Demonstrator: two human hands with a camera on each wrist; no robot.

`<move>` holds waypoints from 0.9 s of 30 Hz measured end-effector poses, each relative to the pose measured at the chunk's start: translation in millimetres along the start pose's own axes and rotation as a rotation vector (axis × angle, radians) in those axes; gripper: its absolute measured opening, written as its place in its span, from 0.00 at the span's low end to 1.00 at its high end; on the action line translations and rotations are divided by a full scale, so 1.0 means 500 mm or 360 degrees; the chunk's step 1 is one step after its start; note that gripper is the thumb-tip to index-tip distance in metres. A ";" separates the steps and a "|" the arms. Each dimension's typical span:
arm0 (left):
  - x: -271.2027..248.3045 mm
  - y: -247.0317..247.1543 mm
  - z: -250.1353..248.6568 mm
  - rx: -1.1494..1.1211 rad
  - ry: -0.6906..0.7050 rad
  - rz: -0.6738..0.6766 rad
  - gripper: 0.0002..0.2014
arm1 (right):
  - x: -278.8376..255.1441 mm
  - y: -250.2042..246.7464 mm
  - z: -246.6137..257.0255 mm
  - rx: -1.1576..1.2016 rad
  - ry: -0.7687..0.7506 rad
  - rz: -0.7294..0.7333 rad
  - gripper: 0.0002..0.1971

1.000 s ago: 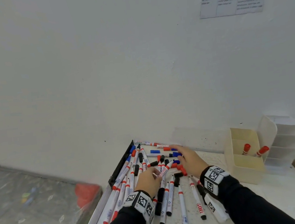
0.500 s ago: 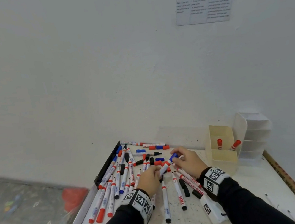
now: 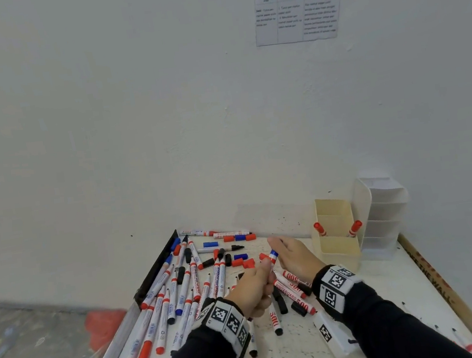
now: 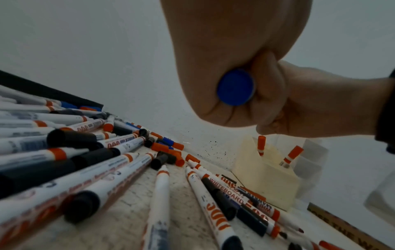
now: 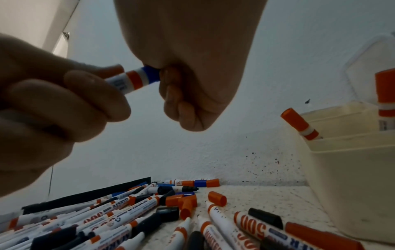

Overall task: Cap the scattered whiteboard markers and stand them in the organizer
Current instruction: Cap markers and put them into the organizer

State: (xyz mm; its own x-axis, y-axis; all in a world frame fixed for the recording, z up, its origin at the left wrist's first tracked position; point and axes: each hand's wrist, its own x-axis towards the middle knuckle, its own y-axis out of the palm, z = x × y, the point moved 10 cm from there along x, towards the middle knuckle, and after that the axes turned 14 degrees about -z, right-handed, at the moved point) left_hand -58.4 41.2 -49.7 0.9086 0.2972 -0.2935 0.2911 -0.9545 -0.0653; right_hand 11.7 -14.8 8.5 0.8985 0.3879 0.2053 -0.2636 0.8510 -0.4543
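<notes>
My left hand (image 3: pixel 262 273) grips the barrel of a white marker (image 5: pixel 125 82) with a blue end plug (image 4: pixel 236 88), lifted above the table. My right hand (image 3: pixel 276 248) pinches a blue cap (image 5: pixel 150 74) that sits on the marker's tip end; my fingers hide most of the cap. Several uncapped markers (image 3: pixel 183 292) and loose red, blue and black caps (image 3: pixel 240 261) lie scattered on the white table (image 3: pixel 391 287). The cream organizer (image 3: pixel 338 251) stands at the right rear, with two red-capped markers (image 3: pixel 353 228) upright in it.
A white stepped drawer unit (image 3: pixel 382 214) stands against the wall right of the organizer. A black strip (image 3: pixel 156 269) edges the table's left side, and a wooden ruler (image 3: pixel 437 282) lies along its right side. A printed sheet (image 3: pixel 297 13) hangs on the wall.
My left hand lifted a marker off the pile. My right hand took a blue cap from the table and brought it onto the marker's tip. The head view shifted right and down.
</notes>
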 end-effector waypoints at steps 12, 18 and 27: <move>0.079 -0.088 0.050 0.1366 -0.0009 -0.0533 0.20 | 0.090 -0.269 0.034 -0.0035 -0.0181 -0.0757 0.06; 0.097 -0.097 0.103 0.1615 -0.0089 -0.0608 0.31 | 0.142 -0.331 -0.010 -0.0446 -0.0129 -0.0751 0.07; 0.109 -0.104 0.088 0.1259 -0.0018 -0.0685 0.23 | 0.143 -0.349 -0.029 -0.0607 -0.0257 -0.0842 0.09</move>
State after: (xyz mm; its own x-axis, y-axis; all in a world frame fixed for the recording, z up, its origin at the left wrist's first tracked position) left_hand -37.2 105.8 -104.1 0.7643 0.6369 -0.1010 0.3105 -0.5007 -0.8080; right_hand 126.7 -140.5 89.9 0.8010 0.0261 0.5980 0.3671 0.7678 -0.5252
